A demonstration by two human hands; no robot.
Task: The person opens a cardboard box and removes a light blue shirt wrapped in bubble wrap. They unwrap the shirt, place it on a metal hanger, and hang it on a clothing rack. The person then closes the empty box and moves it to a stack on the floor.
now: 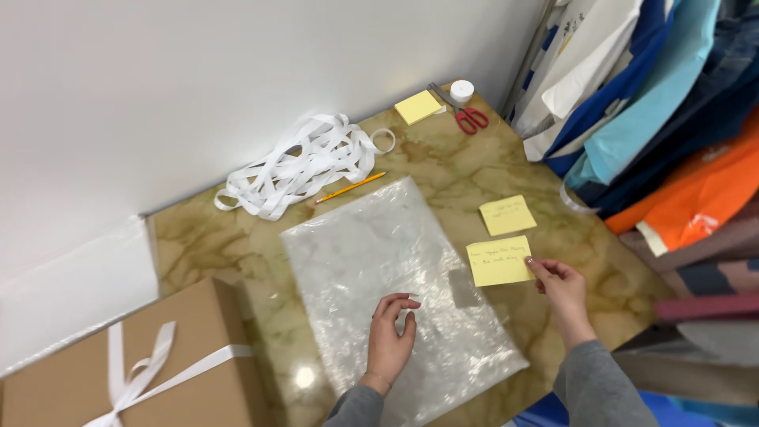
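**Sticky note pinched at the edge of a plastic bag**

The right hand (563,286) is holding a yellow sticky note (499,261) by its right edge, its fingers (541,269) closing on the paper in a light pinch. The note is sitting just beside the right edge of a clear plastic bag (395,285), its left end touching or nearly touching that edge; handwriting is showing on it, too small to make out.

The left hand (390,338) is resting on the plastic bag, near its lower middle, with fingers curled and loosely apart, gripping nothing; the fingertips are touching or hovering just above the film, and which of the two cannot be told.

The plastic bag is lying flat and slanted in the middle of the marbled counter (451,162). A second yellow sticky note (507,214) is lying just beyond the bag's right edge, a little further from the person than the held one. Along the bag's far edge a pencil (350,188) is lying, and beyond it a loose heap of white ribbon (296,164). Further off from the bag's far corner are sitting a yellow sticky pad (418,107), red-handled scissors (466,115) and a small white jar (462,90). Left of the bag, a cardboard box (71,372) tied with white ribbon is standing.
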